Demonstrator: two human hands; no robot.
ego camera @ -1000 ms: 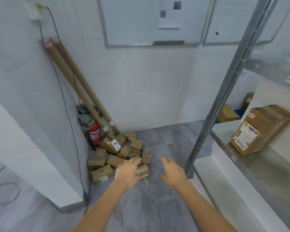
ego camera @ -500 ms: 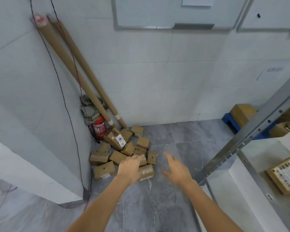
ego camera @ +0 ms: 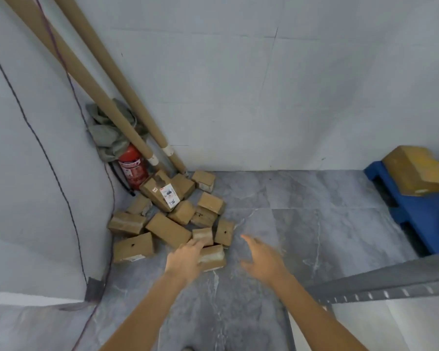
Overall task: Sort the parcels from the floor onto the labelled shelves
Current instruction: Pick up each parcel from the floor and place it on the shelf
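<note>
Now your left hand (ego camera: 185,259), fingers relaxed, overlaps the front parcel (ego camera: 214,257) at its left edge without gripping. Your right hand (ego camera: 261,259) hovers spread and empty just right of that parcel.

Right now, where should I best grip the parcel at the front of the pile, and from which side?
Probably by its two short ends, from above: the parcel lies flat, its right end and near side free, other parcels close behind. The left hand overlaps its left end; the right hand is open, apart.
</note>
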